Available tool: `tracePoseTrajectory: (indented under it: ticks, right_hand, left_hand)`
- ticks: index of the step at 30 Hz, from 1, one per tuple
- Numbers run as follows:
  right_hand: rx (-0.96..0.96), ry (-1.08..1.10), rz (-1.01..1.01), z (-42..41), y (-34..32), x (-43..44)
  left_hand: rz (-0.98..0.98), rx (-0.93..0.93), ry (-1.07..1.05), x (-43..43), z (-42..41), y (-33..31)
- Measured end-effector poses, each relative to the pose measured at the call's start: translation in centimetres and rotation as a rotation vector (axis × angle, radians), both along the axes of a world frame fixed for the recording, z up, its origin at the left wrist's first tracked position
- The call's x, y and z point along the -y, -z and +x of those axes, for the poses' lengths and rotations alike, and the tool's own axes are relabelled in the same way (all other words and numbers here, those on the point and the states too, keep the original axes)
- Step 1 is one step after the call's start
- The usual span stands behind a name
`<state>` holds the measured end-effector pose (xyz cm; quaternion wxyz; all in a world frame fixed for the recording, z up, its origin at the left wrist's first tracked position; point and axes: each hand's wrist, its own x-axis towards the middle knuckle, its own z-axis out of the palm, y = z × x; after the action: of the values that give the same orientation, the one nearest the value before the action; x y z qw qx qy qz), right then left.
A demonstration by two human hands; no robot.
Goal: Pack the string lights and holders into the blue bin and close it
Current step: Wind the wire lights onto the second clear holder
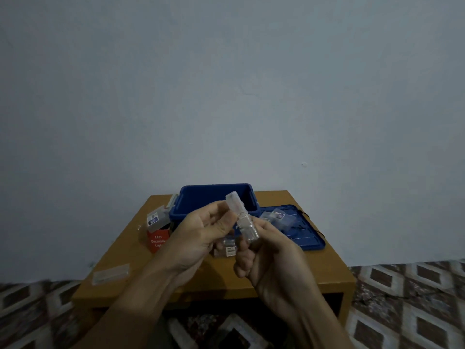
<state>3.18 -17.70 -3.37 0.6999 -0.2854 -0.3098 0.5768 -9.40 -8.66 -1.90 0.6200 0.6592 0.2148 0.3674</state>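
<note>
Clear holder (242, 219) was held above the tabletop (314, 268) by both hands. Right hand (266, 255) gripped its lower end and left hand (201, 233) pinched the upper part. Long axis steep, top tipped away and left. Open blue bin (201, 197) lay just beyond the hands, left hand judged nearer. Lid (305, 238) lay right of the bin.

One blue bin (208, 197), one blue lid (309, 240), one red box (157, 241), one wooden table (327, 268). At least five clear holders can be counted: held holder (242, 217), box-top holder (155, 219), lid holder (278, 217), middle holder (230, 250), flat front-left holder (110, 273)
</note>
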Motion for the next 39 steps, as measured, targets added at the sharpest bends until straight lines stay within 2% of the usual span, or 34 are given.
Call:
tracePoseTrajectory:
  ticks: [4,9,12,17,22,26,32,39]
  right_hand:
    - [0.182,-0.009,-0.006,-1.0,-0.3,-0.9]
    - [0.589,0.239,-0.028,-2.1,-0.5,-1.9]
    - [0.725,0.332,0.005,-2.7,-1.3,-2.4]
    - [0.748,0.278,0.064,-4.3,-2.6,-4.1]
    - [0.865,0.248,0.146,-5.8,-3.0,-6.7]
    - [0.864,0.145,0.118,-6.9,-3.4,-8.8]
    - [0.98,0.047,0.093,-8.2,-3.5,-11.4]
    - [1.136,0.111,0.104,-9.9,-1.3,-14.4]
  left_hand:
    - [0.005,0.032,-0.065,-0.7,-1.2,-0.3]
    - [0.025,0.074,-0.194,-1.4,-2.6,-0.5]
    - [0.077,0.053,-0.316,-1.7,-3.3,-0.7]
    - [0.135,0.056,-0.448,-2.6,-5.0,-0.9]
    - [0.161,0.037,-0.499,-3.8,-7.2,-1.4]
    - [0.159,0.018,-0.523,-5.5,-9.3,-1.2]
    - [0.131,-0.033,-0.556,-7.5,-12.0,-0.5]
    - [0.128,-0.147,-0.569,-9.7,-13.5,1.1]
